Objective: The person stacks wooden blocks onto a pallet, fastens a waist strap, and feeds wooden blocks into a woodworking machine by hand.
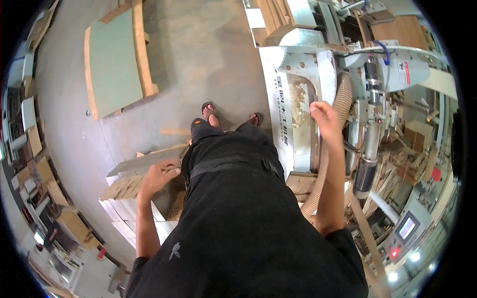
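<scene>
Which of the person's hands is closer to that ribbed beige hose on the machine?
Right. The right hand is raised just beside the ribbed beige hose, while the left hand rests on a stack of wooden boards, across the body.

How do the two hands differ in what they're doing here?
The left hand is low at the person's left, fingers curled on a wood panel atop a stack; the right hand is raised over the machine, holding nothing visible. Left forearm bends inward; right reaches forward. Both are bare.
</scene>
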The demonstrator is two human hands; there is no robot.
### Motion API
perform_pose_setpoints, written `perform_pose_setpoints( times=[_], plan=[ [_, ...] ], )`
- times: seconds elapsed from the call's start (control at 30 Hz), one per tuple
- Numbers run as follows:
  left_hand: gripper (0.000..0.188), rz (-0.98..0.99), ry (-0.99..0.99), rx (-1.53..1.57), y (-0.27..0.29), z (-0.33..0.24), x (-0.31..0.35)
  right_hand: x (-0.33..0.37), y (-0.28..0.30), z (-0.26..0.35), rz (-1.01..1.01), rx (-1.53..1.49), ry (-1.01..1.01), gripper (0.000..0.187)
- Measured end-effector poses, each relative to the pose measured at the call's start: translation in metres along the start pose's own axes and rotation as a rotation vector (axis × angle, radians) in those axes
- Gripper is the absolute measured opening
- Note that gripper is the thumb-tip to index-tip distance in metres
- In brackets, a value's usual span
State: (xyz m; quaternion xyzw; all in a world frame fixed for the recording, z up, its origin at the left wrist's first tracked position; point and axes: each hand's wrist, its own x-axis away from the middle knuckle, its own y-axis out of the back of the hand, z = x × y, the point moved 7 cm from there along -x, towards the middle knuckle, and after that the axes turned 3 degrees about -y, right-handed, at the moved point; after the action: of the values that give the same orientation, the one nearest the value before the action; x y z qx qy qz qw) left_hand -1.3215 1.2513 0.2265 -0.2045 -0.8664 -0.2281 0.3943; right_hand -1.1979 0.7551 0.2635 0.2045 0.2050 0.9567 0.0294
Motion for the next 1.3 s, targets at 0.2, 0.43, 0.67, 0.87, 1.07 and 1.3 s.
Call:
perform_pose_setpoints(
  times=[0.2,0.43,0.67,0.87,1.07,1.3],
  plan=[
    [0.035,-0.152,-0.214,0.035,0.052,-0.034,-0.07,0.058,-0.079,-0.116,-0.011,0.371,-0.176,0.025],
    [0.032,-0.152,-0.244,0.015,0.118,-0.043,-0.129,0.082,-0.137,-0.086,-0.206,0.049,-0.317,0.024],
    [0.039,-0.163,-0.152,0.203,0.12,-0.093,-0.208,0.044,-0.092,-0.053,-0.478,-0.079,-0.256,0.023],
    [0.038,-0.058,-0.109,0.31,0.087,-0.122,-0.25,-0.088,0.001,-0.02,-0.671,0.213,0.027,0.036],
    [0.034,-0.275,0.144,0.445,0.112,-0.043,-0.262,-0.272,0.081,0.052,-0.704,0.69,-0.007,0.077],
    [0.04,-0.434,0.446,0.517,0.105,0.032,-0.232,-0.359,0.089,0.006,-0.673,1.063,-0.224,0.081]
  ],
)
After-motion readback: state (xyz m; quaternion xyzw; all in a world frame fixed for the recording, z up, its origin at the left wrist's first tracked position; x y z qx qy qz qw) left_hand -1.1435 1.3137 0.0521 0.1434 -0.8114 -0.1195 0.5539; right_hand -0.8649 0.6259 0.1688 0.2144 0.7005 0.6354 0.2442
